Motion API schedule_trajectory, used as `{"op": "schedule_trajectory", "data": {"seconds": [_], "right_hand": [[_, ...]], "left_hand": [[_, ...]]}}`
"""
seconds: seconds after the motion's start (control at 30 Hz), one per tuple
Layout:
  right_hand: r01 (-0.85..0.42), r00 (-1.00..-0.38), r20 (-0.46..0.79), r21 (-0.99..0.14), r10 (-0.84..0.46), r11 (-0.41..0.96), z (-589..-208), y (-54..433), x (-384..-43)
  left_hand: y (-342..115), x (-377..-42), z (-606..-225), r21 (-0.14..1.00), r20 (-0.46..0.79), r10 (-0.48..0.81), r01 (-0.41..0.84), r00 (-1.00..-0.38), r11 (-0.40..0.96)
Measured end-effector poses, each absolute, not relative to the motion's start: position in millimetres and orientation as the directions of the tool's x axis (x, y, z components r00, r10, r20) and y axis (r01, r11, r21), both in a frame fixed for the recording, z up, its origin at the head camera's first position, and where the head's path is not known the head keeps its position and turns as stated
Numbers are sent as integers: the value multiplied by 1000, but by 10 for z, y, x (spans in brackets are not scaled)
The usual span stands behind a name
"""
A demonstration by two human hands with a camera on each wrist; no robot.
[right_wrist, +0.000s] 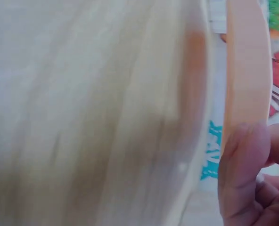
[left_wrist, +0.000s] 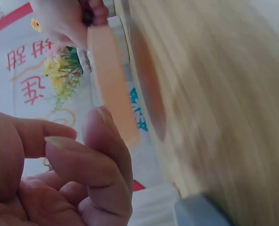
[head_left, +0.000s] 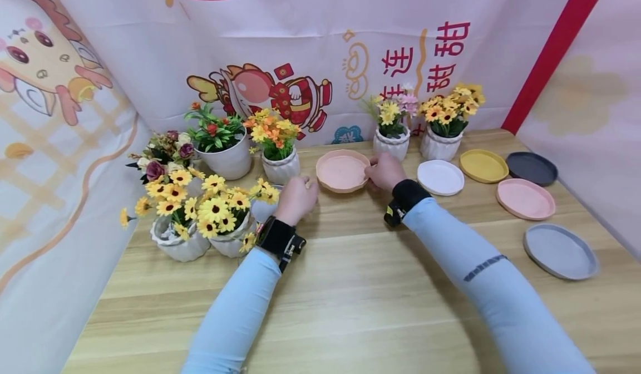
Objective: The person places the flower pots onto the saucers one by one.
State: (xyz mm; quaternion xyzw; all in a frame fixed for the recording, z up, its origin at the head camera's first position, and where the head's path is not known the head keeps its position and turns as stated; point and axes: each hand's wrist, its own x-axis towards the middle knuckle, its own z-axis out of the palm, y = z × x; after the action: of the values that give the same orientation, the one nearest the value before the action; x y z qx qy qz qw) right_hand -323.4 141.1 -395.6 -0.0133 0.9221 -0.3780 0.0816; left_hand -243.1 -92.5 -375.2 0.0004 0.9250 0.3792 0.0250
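One grip plainly has the peach plate [head_left: 343,169]: the right hand [head_left: 385,172] pinches its right edge, thumb and fingers drawn in to the thickness of the rim. The left hand [head_left: 299,198] is just beside the opposite edge, fingers loosely curled with a small gap to the thumb. It seems to hold nothing; whether a fingertip brushes the plate cannot be told.

The plate hangs just above the surface [head_left: 370,285], near its far side, between the pot of orange flowers [head_left: 281,165] and the pot of pink and yellow flowers [head_left: 392,143].

Good handling here means keeping the rim level, steadying the free left side lightly, and keeping knuckles away from the flowers. A one-sided pinch could let the far edge dip, so slow movement suits it.

The plate is shallow, with a low wall, a faintly faceted outline and a bare, flat inside. Edge-on, its wall makes a plain pale orange band, and a blurred orange reflection shows on the surface.
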Motion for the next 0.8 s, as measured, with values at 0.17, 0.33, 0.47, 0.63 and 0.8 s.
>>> {"op": "schedule_trajectory", "data": {"seconds": [0.17, 0.33, 0.47, 0.63, 0.8], "right_hand": [[37, -993, -101, -721, -53, 692, -3877, 1576, -3028], [44, -995, -90, -759, -38, 649, -3864, 1636, -2846], [49, -995, -90, -788, -37, 614, -3876, 1591, -2749], [64, -993, -113, -786, -42, 615, -3891, 1553, -2690], [73, -988, -143, -776, -61, 626, -3918, 1552, -2703]], "left_hand": [[-794, -2547, -3774, 788, -98, 6, -74, -995, 611], [-673, -2614, -3810, 831, -165, 2, -138, -986, 539], [-651, -2642, -3842, 834, -174, -13, -155, -985, 529], [-646, -2651, -3873, 825, -177, -18, -159, -984, 543], [-634, -2667, -3891, 812, -181, -13, -157, -983, 562]]}}
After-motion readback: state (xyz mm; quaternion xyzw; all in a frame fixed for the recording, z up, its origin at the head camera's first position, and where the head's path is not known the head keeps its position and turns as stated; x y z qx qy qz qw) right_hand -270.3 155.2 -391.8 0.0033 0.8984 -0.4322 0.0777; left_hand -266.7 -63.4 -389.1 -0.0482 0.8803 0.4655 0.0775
